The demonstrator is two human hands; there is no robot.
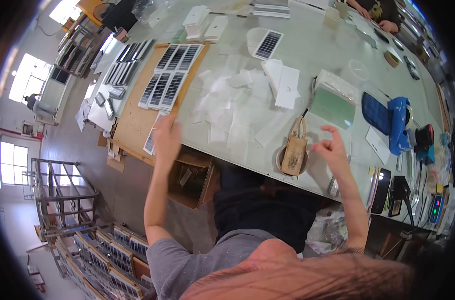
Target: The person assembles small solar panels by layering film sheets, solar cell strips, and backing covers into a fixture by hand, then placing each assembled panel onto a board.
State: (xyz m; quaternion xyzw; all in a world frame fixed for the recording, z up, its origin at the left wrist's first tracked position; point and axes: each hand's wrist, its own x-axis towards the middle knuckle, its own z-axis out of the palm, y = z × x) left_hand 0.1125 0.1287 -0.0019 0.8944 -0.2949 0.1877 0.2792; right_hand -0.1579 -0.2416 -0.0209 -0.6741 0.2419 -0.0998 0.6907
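My left hand (166,139) is at the near end of the wooden board, its bent fingers on a small solar panel (150,137) with dark cells and a white border. The hand hides that panel's right side. Further up the same board lie several similar solar panels (162,89) in rows. My right hand (331,149) hovers over the table's right side, empty, thumb and forefinger apart. Just left of it, a worn tan block with a looped handle (293,155) rests in a round dish. Thin white sheets (227,107) are scattered between my hands.
A lone solar panel (268,45) and white cards (287,86) lie further back. To the right are a green pad (332,107), a blue tape dispenser (398,125) and a phone (380,190). An open cardboard box (190,182) stands below the edge. Another person's hand (387,26) shows at the far right.
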